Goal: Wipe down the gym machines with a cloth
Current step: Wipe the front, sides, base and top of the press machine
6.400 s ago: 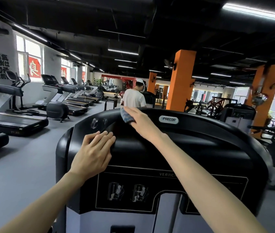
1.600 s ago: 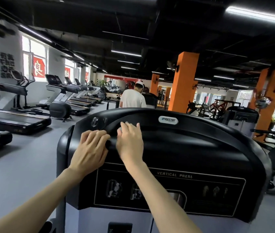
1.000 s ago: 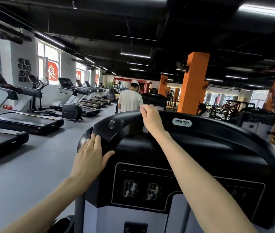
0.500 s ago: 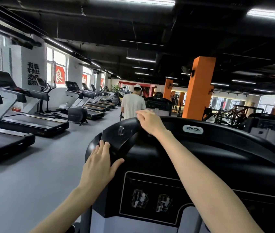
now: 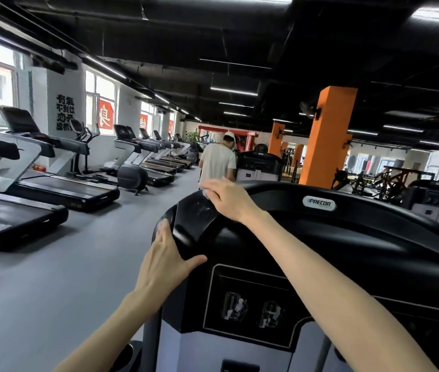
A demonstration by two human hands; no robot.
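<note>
A black Precor weight machine [image 5: 347, 237] with a rounded glossy shroud fills the lower right of the head view. My right hand [image 5: 229, 200] lies on the shroud's top left curve and presses a cloth [image 5: 205, 194] against it; only a small pale corner of the cloth shows under the fingers. My left hand [image 5: 164, 259] rests flat on the shroud's left edge, fingers straight and thumb spread to the right. Faint wipe streaks show on the glossy panel between the two hands.
A row of treadmills [image 5: 60, 189] lines the left wall under the windows. A person in a white shirt [image 5: 217, 162] stands ahead beyond the machine. Orange pillars [image 5: 325, 135] and more machines [image 5: 432, 200] stand to the right. Grey floor [image 5: 60, 264] stretches on the left.
The view has swung left and closer. My right hand with the cloth slid left along the shroud's top toward its left curve. My left hand shifted down onto the left edge.
</note>
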